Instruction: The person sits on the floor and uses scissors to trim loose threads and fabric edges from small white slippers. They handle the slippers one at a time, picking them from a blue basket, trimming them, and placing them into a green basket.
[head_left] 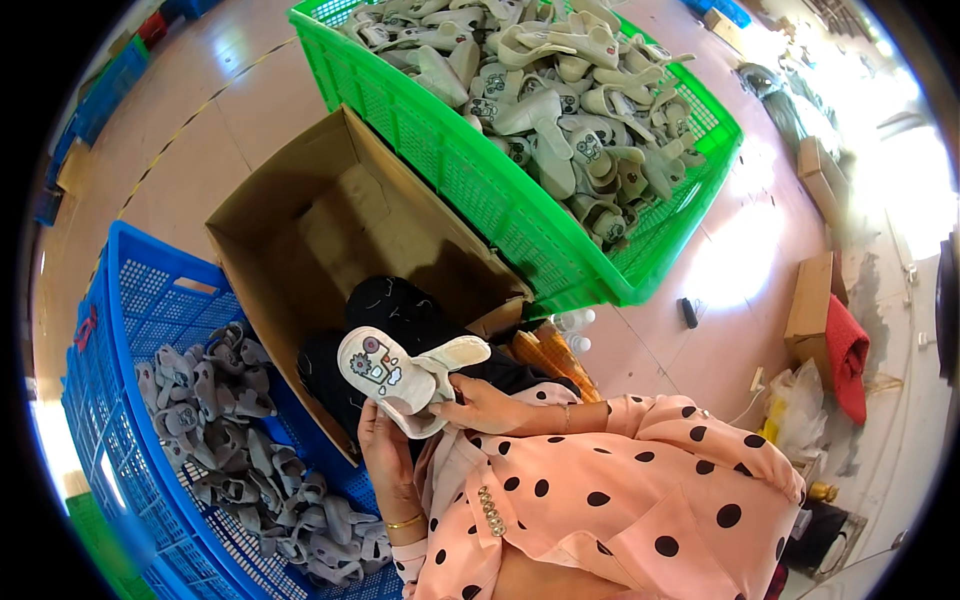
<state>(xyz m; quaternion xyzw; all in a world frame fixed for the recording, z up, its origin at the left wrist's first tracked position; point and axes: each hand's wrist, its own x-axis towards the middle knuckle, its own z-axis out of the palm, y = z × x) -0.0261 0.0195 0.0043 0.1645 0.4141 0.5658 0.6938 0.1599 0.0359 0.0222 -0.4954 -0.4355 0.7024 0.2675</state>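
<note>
Above my lap I hold a pale cream shoe upper (395,368) with a cartoon patch on its toe. A strap flap sticks out of it to the right. Closed on its lower left edge is my left hand (383,440), the fingertips partly hidden beneath it. My right hand (482,405) pinches the upper near its opening, below the flap. A large green basket (500,205) ahead of me is heaped with similar cream uppers (545,115). To my left, a blue basket (165,262) contains many grey uppers (290,495).
An open cardboard box (300,190) stands between the two baskets, right by my knees. Clear bottles (574,322) and an orange bag (555,355) lie right of my legs. At the right wall are another carton (812,310), a red cloth (846,355) and plastic bags (798,405).
</note>
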